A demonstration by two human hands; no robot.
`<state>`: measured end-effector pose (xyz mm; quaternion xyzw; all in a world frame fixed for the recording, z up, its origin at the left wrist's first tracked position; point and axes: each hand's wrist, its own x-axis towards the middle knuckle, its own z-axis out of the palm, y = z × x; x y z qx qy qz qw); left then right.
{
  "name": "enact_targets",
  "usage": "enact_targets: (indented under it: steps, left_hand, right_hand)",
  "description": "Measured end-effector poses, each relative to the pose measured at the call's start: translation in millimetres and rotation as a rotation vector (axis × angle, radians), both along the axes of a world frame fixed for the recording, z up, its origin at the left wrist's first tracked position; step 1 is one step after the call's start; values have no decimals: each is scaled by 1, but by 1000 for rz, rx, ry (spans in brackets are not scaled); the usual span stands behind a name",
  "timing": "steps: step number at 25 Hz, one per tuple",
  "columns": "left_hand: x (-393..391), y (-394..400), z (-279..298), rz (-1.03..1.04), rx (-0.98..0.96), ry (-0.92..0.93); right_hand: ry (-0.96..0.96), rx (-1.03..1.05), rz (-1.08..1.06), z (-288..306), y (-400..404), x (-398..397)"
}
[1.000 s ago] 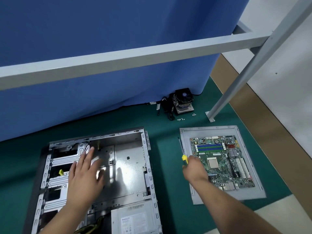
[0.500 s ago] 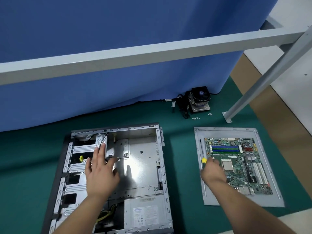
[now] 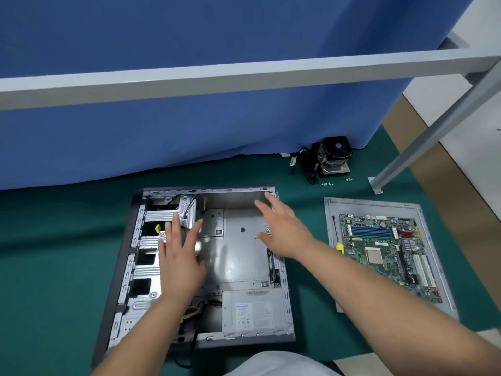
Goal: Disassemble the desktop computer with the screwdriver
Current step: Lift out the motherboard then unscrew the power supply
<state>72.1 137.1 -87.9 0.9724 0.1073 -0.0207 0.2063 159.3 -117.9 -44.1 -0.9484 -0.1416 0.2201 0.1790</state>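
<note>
Both hands, the left hand (image 3: 180, 256) and right hand (image 3: 282, 229), hover empty and spread over the computer case (image 3: 244, 267), screwdriver (image 3: 337, 237) lying lengthwise right of them, nearer the right hand

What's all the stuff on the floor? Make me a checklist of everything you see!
Surface: green mat.
Job's things: open computer case, power supply inside; motherboard on grey panel; screwdriver on panel.
Clutter: cooler fan, loose screws.
Grippers: left hand and right hand open over case, holding nothing.
Cables: yellow-black bundle in case; black wires by fan.
Surroundings: blue curtain, grey frame.
</note>
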Motion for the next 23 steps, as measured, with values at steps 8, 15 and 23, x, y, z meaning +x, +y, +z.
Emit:
enact_targets:
  steps: [8, 15, 23]
  left_hand:
    - [-26, 4, 4, -8, 55, 131]
    - [-21, 3, 11, -76, 109, 147]
    - [31, -5, 16, -371, 177, 116]
  right_hand:
    - [-104, -484, 164, -14, 9, -4]
    - [-113, -535, 135, -5, 6, -16]
    - [-106, -481, 128, 0, -32, -65]
